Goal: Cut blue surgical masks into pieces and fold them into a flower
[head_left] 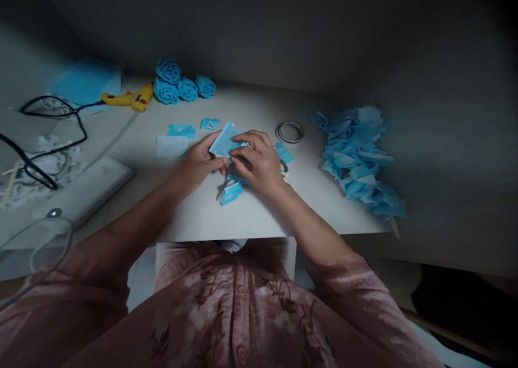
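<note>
Between my two hands, above the middle of the table, is a folded piece of light blue sheet [225,140] with a pointed upper corner. My left hand [201,156] grips it from the left, its thumb along the lower edge. The fingers of my right hand [259,160] pinch its right side and lower edge. Just below lies a crumpled blue and white scrap [231,192]. Beyond my left hand are a flat white piece [171,146], a blue piece [182,131] and a small folded blue piece [210,123]. Another blue piece [284,152] lies right of my right hand.
Several blue rosettes [188,89] sit at the back beside a yellow glue gun [140,98]. A power strip [93,187], black cable [83,128] and white scraps [48,163] occupy the left. Metal rings [290,132] lie right of centre, and a blue heap [358,157] further right.
</note>
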### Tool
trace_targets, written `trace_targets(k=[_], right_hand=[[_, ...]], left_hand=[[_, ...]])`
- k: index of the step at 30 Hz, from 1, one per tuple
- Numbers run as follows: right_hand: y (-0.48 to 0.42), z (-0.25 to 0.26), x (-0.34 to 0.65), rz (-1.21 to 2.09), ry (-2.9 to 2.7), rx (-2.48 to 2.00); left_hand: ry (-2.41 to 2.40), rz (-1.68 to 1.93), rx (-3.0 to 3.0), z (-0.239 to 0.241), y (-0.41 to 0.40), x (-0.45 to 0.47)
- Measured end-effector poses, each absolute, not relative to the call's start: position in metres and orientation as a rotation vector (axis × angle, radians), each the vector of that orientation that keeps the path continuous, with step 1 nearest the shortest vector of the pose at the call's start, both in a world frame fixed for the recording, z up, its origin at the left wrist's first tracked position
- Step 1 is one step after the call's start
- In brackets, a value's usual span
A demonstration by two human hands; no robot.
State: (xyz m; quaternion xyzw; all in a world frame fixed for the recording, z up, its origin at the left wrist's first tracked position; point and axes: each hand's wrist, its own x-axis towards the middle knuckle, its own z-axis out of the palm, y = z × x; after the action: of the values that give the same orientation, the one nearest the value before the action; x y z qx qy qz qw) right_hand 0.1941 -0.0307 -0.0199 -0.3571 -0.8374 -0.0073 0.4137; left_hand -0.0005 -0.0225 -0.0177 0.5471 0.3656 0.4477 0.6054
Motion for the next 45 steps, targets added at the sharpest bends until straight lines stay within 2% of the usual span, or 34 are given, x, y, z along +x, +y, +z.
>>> trace_targets(k=[20, 29, 39, 45], right_hand=[[-0.033, -0.021, 0.191, 0.122, -1.971, -1.007], [-0.022, -0.028, 0.197, 0.596, -1.792, -1.0], [-0.029, -0.02, 0.197, 0.084, -1.997, -0.88], [-0.028, -0.021, 0.196, 0.062, -2.084, -0.895]], left_hand=[[0.867, 1.034, 1.236, -0.004, -0.029, 0.002], [0.837, 1.013, 1.107, -0.003, -0.027, 0.0], [0.818, 1.037, 1.128, -0.006, -0.026, 0.001], [0.814, 1.001, 1.17, -0.009, -0.027, 0.0]])
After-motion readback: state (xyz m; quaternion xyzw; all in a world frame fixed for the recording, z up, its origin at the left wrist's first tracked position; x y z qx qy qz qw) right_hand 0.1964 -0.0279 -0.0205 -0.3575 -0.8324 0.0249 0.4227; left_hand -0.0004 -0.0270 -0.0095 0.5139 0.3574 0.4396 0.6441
